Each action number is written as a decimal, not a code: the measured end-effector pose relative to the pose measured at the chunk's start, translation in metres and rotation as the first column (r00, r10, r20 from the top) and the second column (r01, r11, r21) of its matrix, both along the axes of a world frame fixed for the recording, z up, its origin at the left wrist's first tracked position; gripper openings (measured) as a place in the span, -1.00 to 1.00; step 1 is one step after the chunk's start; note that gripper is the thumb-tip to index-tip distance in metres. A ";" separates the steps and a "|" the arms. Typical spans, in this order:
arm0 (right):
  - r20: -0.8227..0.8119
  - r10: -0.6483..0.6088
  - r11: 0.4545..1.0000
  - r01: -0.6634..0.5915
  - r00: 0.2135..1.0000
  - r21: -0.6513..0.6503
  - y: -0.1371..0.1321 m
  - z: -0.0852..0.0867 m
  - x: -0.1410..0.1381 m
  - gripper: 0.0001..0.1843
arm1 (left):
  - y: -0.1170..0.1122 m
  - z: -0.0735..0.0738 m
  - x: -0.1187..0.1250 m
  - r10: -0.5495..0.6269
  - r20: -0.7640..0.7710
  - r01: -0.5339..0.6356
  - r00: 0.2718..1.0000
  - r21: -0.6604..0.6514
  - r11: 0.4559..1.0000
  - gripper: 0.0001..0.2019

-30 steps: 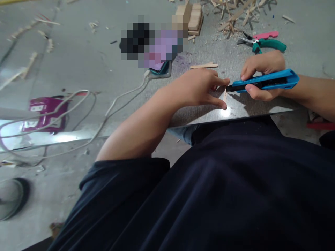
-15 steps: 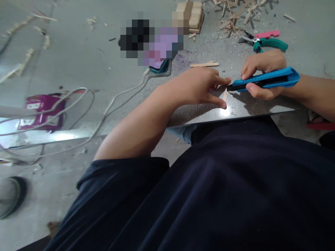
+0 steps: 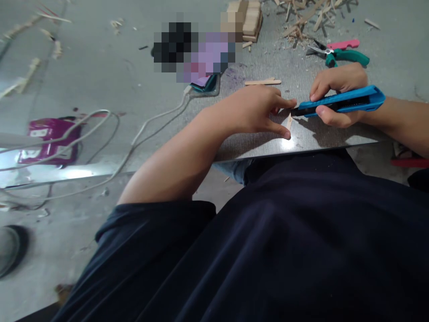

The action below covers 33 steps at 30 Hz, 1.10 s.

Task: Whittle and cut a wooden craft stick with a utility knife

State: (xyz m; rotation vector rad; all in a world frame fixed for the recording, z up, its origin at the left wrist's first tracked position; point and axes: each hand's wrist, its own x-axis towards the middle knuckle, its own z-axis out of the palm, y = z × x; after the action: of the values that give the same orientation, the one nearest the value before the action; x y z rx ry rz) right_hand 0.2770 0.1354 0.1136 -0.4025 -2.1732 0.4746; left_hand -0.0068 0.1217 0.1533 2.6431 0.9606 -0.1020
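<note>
My right hand (image 3: pixel 338 96) is closed around a blue utility knife (image 3: pixel 360 99), its tip pointing left. The tip meets a small piece of wooden craft stick (image 3: pixel 289 121) near the front edge of the table. My left hand (image 3: pixel 264 109) pins that piece, with the thumb at its near end and the index finger by its far end; the fingers partly cover it. Beyond the left hand lie a couple of craft sticks (image 3: pixel 263 82). Green-handled pliers (image 3: pixel 350 57) rest past the right hand, beside a pink-handled tool (image 3: pixel 343 44).
Wood scraps and shavings (image 3: pixel 310 20) are heaped at the back, near a stack of wooden sticks (image 3: pixel 252 20). A phone (image 3: pixel 209 82) with a white cable (image 3: pixel 147 123) lies to the left. A purple packet (image 3: pixel 55 138) sits farther left on the table (image 3: pixel 134 96).
The view has shifted slightly. The knife tip and both hands stay almost in place at the stick piece, with only a tiny movement at the cut end.
</note>
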 end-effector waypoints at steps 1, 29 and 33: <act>-0.017 0.012 1.000 -0.012 1.000 0.017 0.000 0.000 0.000 -0.76 | 0.001 -0.001 0.000 -0.003 0.003 0.003 1.000 0.002 1.000 -0.18; 0.095 0.018 0.973 0.004 0.995 -0.229 0.003 0.011 -0.008 -0.54 | 0.000 -0.002 0.005 0.010 -0.051 -0.009 0.999 0.022 1.000 -0.41; 0.081 -0.062 0.953 0.083 0.995 -0.290 -0.001 0.004 -0.009 -0.47 | 0.002 -0.003 0.005 0.011 -0.056 -0.009 0.998 0.022 1.000 -0.38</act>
State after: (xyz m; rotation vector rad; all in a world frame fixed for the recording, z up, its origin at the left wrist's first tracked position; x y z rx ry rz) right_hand 0.2675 0.1345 0.1175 -0.6687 -2.1514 0.7559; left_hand -0.0014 0.1235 0.1505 2.6678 0.9982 -0.1658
